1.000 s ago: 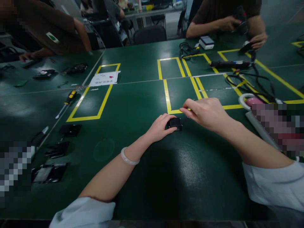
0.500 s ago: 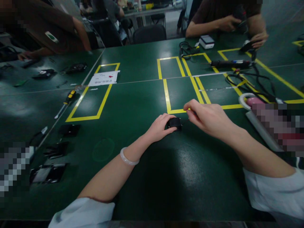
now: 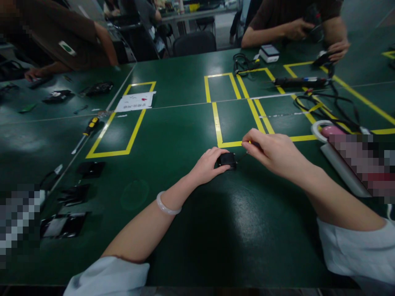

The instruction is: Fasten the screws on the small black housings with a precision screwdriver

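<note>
- Part under work: small black block (image 3: 227,159), sitting on the green surface (image 3: 173,131) between the two hands, just on the wearer's side of the yellow tape (image 3: 231,144).
- Left hand (image 3: 206,165): fingers grasping the block from its left, thumb along the near side and the other fingers along the far side.
- Right hand (image 3: 271,150): fingers drawn together in a pinch, apparently on a thin dark piece (image 3: 242,158) that runs toward the block's right side; whether it is a wire or a tool is too small to tell.
- Slip hazard: the left hand covers only one end, so a sideways push from the right could twist the block or slide it across the smooth surface.
- Strain hazard: if the thin dark piece is attached, a hard pull could bend it or work it loose; if it is separate, a skewed angle could make it skid off and scratch the casing.
- Loss hazard: any tiny fitting that springs free could be hard to spot on the dark surface.
</note>
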A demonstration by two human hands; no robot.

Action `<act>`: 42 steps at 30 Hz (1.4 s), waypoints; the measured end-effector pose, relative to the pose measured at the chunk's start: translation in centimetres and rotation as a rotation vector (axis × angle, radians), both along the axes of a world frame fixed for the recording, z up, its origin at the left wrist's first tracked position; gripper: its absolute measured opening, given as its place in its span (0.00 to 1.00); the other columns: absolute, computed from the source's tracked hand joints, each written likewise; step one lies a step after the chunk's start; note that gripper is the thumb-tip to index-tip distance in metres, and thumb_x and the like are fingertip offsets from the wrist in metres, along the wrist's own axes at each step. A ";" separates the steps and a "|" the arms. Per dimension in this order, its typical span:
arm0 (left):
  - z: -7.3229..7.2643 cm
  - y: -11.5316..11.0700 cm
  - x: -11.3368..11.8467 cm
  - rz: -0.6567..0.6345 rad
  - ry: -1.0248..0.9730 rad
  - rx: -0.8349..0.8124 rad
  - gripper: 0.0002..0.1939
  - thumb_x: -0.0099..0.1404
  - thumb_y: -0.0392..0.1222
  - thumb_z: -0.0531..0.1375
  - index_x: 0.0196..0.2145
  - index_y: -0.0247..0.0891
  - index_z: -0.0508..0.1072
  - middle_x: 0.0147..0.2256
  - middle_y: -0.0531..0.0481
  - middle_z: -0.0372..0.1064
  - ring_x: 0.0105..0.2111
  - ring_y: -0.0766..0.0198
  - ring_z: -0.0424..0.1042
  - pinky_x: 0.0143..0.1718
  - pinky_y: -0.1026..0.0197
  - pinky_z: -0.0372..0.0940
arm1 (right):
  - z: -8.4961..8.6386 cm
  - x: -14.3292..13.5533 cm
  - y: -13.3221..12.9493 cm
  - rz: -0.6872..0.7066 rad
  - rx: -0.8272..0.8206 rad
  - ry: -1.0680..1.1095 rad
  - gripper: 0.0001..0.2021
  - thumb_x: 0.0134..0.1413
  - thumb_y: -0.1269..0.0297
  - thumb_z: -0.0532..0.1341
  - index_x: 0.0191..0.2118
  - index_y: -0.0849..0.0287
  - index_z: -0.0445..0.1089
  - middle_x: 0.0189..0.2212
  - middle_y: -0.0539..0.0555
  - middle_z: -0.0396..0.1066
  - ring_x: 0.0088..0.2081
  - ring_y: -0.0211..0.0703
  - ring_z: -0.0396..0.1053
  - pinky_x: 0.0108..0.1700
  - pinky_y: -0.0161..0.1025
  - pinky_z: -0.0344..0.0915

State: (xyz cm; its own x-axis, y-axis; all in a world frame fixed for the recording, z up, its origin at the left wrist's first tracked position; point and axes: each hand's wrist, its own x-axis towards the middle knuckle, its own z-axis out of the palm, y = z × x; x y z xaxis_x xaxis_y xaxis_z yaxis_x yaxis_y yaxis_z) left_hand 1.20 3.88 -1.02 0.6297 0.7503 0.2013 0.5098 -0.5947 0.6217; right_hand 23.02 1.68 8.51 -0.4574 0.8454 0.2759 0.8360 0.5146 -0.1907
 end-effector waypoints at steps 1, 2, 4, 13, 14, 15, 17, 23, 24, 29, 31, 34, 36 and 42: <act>0.0 0.0 0.0 0.001 0.000 -0.001 0.20 0.67 0.50 0.57 0.53 0.39 0.64 0.48 0.44 0.65 0.49 0.55 0.65 0.51 0.54 0.61 | 0.0 0.0 0.0 0.010 -0.004 0.013 0.11 0.64 0.58 0.49 0.39 0.57 0.64 0.26 0.51 0.72 0.26 0.41 0.69 0.27 0.36 0.53; 0.0 0.0 0.0 0.002 0.000 -0.004 0.20 0.67 0.50 0.57 0.53 0.39 0.64 0.48 0.44 0.65 0.49 0.55 0.65 0.51 0.54 0.61 | 0.0 0.0 0.0 0.022 -0.007 0.024 0.10 0.64 0.59 0.49 0.39 0.57 0.64 0.26 0.51 0.72 0.25 0.41 0.69 0.27 0.36 0.53; 0.1 0.0 0.0 0.005 0.002 -0.012 0.20 0.67 0.50 0.57 0.53 0.39 0.64 0.48 0.44 0.65 0.49 0.55 0.65 0.51 0.53 0.61 | 0.1 0.0 -0.1 0.053 -0.018 0.038 0.10 0.64 0.60 0.49 0.40 0.57 0.64 0.27 0.51 0.72 0.26 0.41 0.69 0.28 0.36 0.54; 0.3 0.0 0.0 0.005 0.001 -0.014 0.19 0.66 0.49 0.58 0.52 0.39 0.65 0.48 0.44 0.66 0.49 0.54 0.65 0.51 0.53 0.61 | 0.5 -0.2 -0.4 0.095 -0.036 0.022 0.10 0.64 0.59 0.49 0.37 0.57 0.62 0.27 0.51 0.71 0.26 0.40 0.68 0.28 0.36 0.54; 0.2 0.0 0.0 0.006 0.001 -0.013 0.19 0.66 0.49 0.58 0.52 0.39 0.65 0.48 0.45 0.66 0.49 0.54 0.65 0.51 0.53 0.61 | 0.4 -0.2 -0.4 0.094 -0.030 0.014 0.11 0.65 0.57 0.49 0.36 0.57 0.62 0.26 0.51 0.71 0.26 0.40 0.67 0.28 0.36 0.54; 0.2 0.0 0.1 0.005 0.003 -0.013 0.19 0.66 0.49 0.58 0.52 0.39 0.65 0.48 0.45 0.66 0.48 0.54 0.66 0.51 0.53 0.61 | 0.4 -0.2 -0.3 0.091 -0.025 0.007 0.12 0.65 0.56 0.49 0.36 0.57 0.62 0.25 0.51 0.70 0.26 0.41 0.67 0.28 0.36 0.53; 0.2 0.0 0.1 0.004 0.009 -0.012 0.20 0.66 0.49 0.58 0.53 0.39 0.65 0.48 0.44 0.66 0.49 0.54 0.65 0.51 0.53 0.61 | 0.2 -0.2 -0.3 0.077 -0.021 0.008 0.13 0.65 0.55 0.49 0.35 0.57 0.62 0.25 0.51 0.70 0.26 0.41 0.68 0.28 0.36 0.53; 0.1 0.0 0.0 -0.003 0.005 -0.002 0.20 0.67 0.50 0.57 0.53 0.38 0.64 0.48 0.44 0.66 0.48 0.55 0.65 0.51 0.54 0.61 | 0.2 -0.2 -0.4 -0.054 -0.002 -0.005 0.09 0.63 0.59 0.49 0.39 0.57 0.62 0.24 0.50 0.70 0.23 0.42 0.66 0.26 0.36 0.50; 0.1 0.0 0.0 -0.002 0.007 -0.003 0.20 0.67 0.50 0.57 0.53 0.38 0.64 0.48 0.44 0.66 0.48 0.55 0.65 0.51 0.54 0.61 | 0.2 -0.2 -0.4 -0.049 -0.004 -0.010 0.08 0.63 0.59 0.49 0.39 0.57 0.62 0.23 0.50 0.69 0.23 0.41 0.66 0.25 0.36 0.49; 0.1 0.0 0.0 0.002 0.006 -0.005 0.20 0.67 0.50 0.58 0.52 0.39 0.64 0.48 0.44 0.66 0.49 0.55 0.65 0.51 0.54 0.61 | 0.4 -0.1 -0.6 0.014 -0.024 -0.022 0.11 0.64 0.56 0.49 0.35 0.56 0.61 0.24 0.50 0.70 0.24 0.41 0.66 0.26 0.36 0.49; 0.1 0.0 0.0 0.003 0.004 -0.004 0.20 0.67 0.49 0.58 0.52 0.39 0.64 0.48 0.44 0.66 0.49 0.55 0.65 0.51 0.54 0.61 | 0.3 -0.2 -0.6 -0.006 -0.025 -0.023 0.10 0.64 0.57 0.49 0.36 0.56 0.61 0.24 0.50 0.69 0.24 0.41 0.66 0.25 0.36 0.49; 0.1 0.0 0.0 0.002 0.007 -0.006 0.20 0.66 0.50 0.58 0.53 0.40 0.64 0.48 0.44 0.66 0.49 0.54 0.65 0.51 0.53 0.61 | 0.2 -0.4 -0.6 -0.044 -0.015 -0.020 0.09 0.64 0.59 0.49 0.39 0.57 0.61 0.25 0.51 0.70 0.23 0.41 0.66 0.24 0.36 0.50; 0.1 0.0 0.0 0.003 0.007 -0.008 0.20 0.66 0.50 0.58 0.53 0.40 0.64 0.48 0.44 0.66 0.49 0.54 0.66 0.51 0.52 0.61 | 0.2 -0.4 -0.7 -0.042 -0.007 -0.026 0.09 0.63 0.60 0.49 0.41 0.58 0.61 0.26 0.51 0.70 0.24 0.41 0.66 0.24 0.36 0.50; 0.2 0.0 0.0 -0.007 0.003 -0.012 0.19 0.67 0.49 0.58 0.52 0.39 0.65 0.49 0.44 0.66 0.49 0.55 0.65 0.51 0.54 0.61 | 0.9 0.0 -0.9 0.021 -0.026 -0.076 0.08 0.64 0.60 0.49 0.38 0.57 0.60 0.26 0.50 0.70 0.24 0.40 0.65 0.25 0.36 0.49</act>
State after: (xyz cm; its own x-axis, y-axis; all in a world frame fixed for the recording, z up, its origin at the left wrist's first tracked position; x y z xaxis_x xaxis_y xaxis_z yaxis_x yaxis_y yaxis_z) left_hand 1.22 3.89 -0.84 0.6355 0.7482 0.1908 0.5075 -0.5910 0.6271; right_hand 23.05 0.80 9.37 -0.4943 0.8416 0.2178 0.8374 0.5282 -0.1403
